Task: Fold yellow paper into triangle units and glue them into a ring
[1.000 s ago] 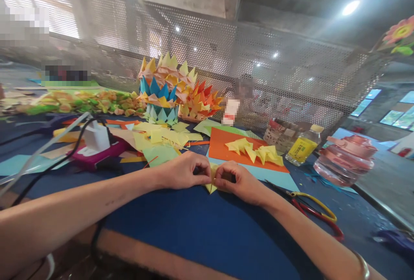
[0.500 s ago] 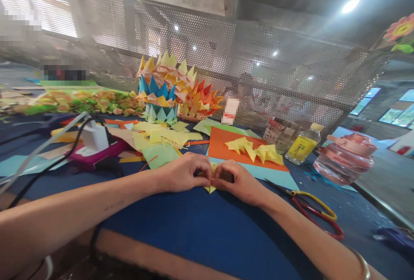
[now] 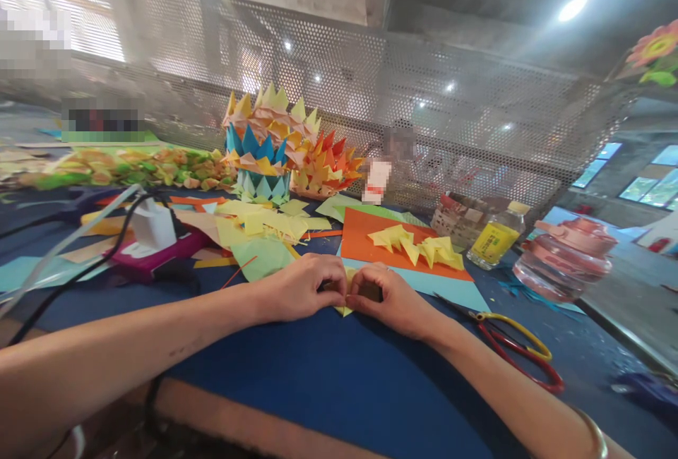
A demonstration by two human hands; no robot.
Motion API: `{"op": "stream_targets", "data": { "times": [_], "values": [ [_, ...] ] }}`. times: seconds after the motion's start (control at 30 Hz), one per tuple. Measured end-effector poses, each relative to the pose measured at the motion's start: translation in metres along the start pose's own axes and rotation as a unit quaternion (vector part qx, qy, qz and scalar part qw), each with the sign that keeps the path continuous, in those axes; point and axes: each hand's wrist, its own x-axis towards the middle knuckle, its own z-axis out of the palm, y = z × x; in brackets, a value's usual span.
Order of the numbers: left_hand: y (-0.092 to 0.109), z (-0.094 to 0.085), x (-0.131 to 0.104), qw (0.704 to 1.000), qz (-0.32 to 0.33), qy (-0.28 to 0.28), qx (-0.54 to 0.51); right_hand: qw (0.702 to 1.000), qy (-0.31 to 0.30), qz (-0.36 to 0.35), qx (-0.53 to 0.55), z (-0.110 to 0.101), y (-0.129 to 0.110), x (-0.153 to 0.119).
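Between my fingertips is a small piece of yellow paper (image 3: 345, 310), folded to a point at its near end and mostly covered by my hands. My left hand (image 3: 307, 286) pinches it from the left, thumb against curled fingers. From the right, my right hand (image 3: 392, 298) pinches the same paper, its thumb almost touching the left one. Just beyond, several folded yellow paper pieces (image 3: 416, 246) rest on an orange sheet (image 3: 360, 233), which overlaps a light blue sheet (image 3: 450, 289). A light green sheet (image 3: 259, 255) lies behind my left hand.
Scissors (image 3: 516, 346) with red and yellow handles lie by my right forearm. A yellow-labelled bottle (image 3: 495, 236) and a pink water bottle (image 3: 564, 261) stand behind them. At left are a magenta power strip (image 3: 153, 253) and cables. Folded-paper crowns (image 3: 265, 155) stand at the back.
My left hand and wrist have lowered very slightly. Both hands keep pinching the yellow paper in the same place, and the other things have not moved.
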Motion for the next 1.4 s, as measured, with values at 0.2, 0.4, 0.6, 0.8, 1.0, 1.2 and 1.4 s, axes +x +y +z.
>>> {"op": "stream_targets", "data": {
  "times": [0.2, 0.4, 0.6, 0.8, 1.0, 1.2, 1.4],
  "values": [
    [0.009, 0.001, -0.006, 0.986, 0.009, 0.046, 0.161, 1.000, 0.018, 0.004, -0.012, 0.002, 0.001, 0.000],
    [0.028, 0.004, -0.017, 0.961, 0.070, -0.037, 0.265, 1.000, 0.017, -0.010, 0.012, 0.003, 0.002, 0.001],
    [0.032, 0.010, -0.034, 0.960, 0.053, -0.048, 0.271, 1.000, 0.017, -0.005, 0.014, 0.003, 0.003, 0.000],
    [0.031, 0.014, -0.040, 0.964, 0.037, -0.052, 0.260, 1.000, 0.021, -0.003, 0.019, 0.002, 0.002, 0.000],
    [0.036, 0.015, -0.040, 0.962, 0.027, -0.047, 0.267, 1.000, 0.021, -0.001, 0.023, 0.001, 0.001, 0.000],
    [0.040, 0.012, -0.041, 0.960, 0.011, -0.061, 0.272, 0.999, 0.025, 0.015, 0.028, 0.001, 0.001, -0.001],
    [0.042, 0.010, -0.039, 0.957, -0.006, -0.097, 0.273, 0.999, 0.029, 0.018, 0.032, 0.000, 0.002, -0.001]
  ]
}}
